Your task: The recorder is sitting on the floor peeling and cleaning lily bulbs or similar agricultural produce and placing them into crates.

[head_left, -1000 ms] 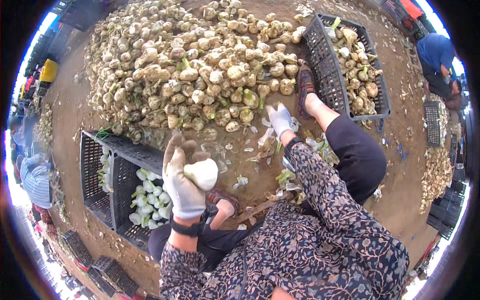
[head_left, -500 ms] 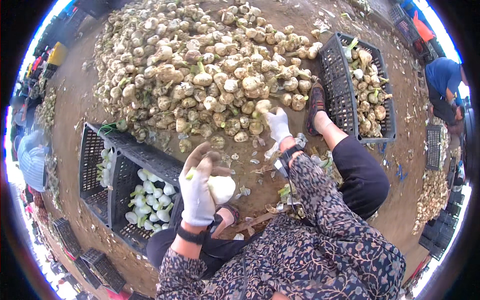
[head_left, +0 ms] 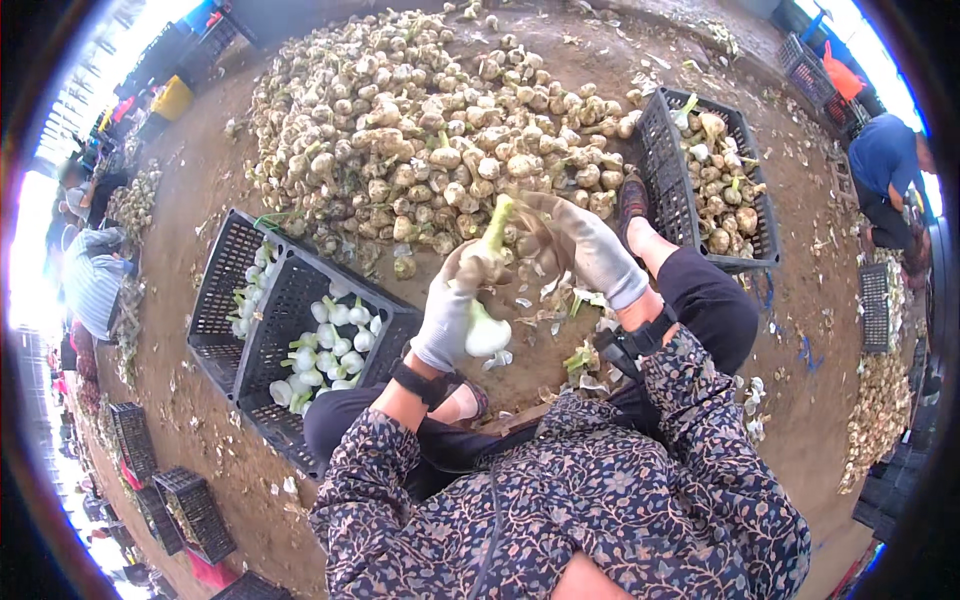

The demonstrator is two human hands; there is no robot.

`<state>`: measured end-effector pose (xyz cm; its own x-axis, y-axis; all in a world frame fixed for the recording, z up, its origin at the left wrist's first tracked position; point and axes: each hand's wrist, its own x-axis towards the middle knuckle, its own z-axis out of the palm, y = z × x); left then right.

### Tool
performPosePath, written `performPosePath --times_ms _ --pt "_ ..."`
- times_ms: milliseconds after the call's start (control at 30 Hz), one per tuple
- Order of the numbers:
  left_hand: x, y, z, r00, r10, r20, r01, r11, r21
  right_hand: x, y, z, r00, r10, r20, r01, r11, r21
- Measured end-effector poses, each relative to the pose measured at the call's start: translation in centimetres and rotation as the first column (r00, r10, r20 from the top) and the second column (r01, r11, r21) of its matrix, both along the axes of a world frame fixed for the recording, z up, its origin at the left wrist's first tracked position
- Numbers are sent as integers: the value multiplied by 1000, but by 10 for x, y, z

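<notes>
In my gloved left hand (head_left: 450, 315) is a peeled white garlic bulb (head_left: 487, 335), showing below the palm. A second garlic bulb (head_left: 492, 240), with a pale green stem pointing up, sits at the fingertips of the same hand. My gloved right hand (head_left: 600, 255) is beside that stem, its dirt-browned fingers bent toward the bulb and smeared by motion. Whether they grip a piece of husk is not clear. Just beyond both hands lies a big heap of unpeeled garlic (head_left: 400, 130).
At left, a black crate (head_left: 250, 330) holds clean white bulbs (head_left: 325, 345). Another black crate (head_left: 668, 185) at right contains rougher garlic. My feet and bent knees flank scattered husks (head_left: 590, 360). People (head_left: 885, 160) work at both sides among more crates.
My right hand has come back from the heap to my left hand. A stemmed garlic bulb is now at the left fingertips, above the peeled one. The view has shifted.
</notes>
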<state>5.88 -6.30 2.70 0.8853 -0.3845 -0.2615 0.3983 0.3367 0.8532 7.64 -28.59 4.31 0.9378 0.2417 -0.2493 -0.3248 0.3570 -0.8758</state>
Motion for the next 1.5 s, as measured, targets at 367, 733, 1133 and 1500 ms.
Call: performPosePath --times_ms 367,733,1133,1500 --pt "-67 -9 -1 932 172 319 -215 971 105 -60 35 30 987 164 -7 -159 947 -280" --pt "-97 1 -2 911 150 383 -289 897 336 -53 22 29 752 627 205 -165 479 -862" --pt "-107 1 -4 917 194 348 -274 942 196 -67 34 14 848 338 408 -217 924 -315" --pt "-88 6 -14 902 -125 -412 -201 724 -660 -75 46 -4 975 1 224 57 967 -249"
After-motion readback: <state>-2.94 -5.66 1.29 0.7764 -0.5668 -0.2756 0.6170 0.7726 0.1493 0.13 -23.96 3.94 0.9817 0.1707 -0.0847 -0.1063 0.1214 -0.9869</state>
